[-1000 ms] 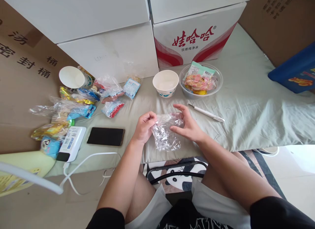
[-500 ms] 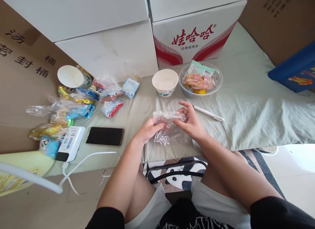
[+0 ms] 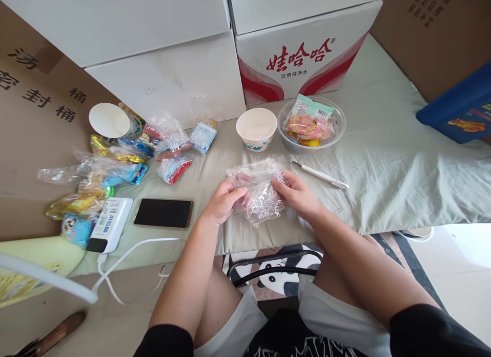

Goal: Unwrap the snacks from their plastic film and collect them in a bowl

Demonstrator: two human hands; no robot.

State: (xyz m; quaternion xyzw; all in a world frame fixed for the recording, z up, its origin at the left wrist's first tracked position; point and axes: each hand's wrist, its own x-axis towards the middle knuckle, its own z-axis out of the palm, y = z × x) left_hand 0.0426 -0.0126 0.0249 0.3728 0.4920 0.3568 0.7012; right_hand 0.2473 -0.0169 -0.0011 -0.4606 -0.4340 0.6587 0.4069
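Note:
A crinkled clear plastic bag (image 3: 261, 193) is stretched between my two hands over the front of the cloth-covered surface. My left hand (image 3: 226, 197) pinches its left side, thumb on top. On the right side my right hand (image 3: 293, 191) grips it the same way, the fingers behind partly seen through the film. Whether anything lies inside the bag I cannot tell. Just beyond stand a white paper bowl (image 3: 257, 129) and a clear plastic bowl (image 3: 341, 123) holding packaged snacks (image 3: 309, 123). A white pen (image 3: 322, 175) lies right of my right hand.
White cartons (image 3: 161, 81) line the back. Left are several snack packets and wrappers (image 3: 174, 169), a tipped paper cup (image 3: 109, 120), a black phone (image 3: 163, 213) and a white power strip (image 3: 111, 224) with its cable. A blue container (image 3: 458, 111) stands at right.
My right hand has turned and closed onto the bag's right side. The bag has shifted slightly left and spread out. A brown object has appeared at the lower left edge.

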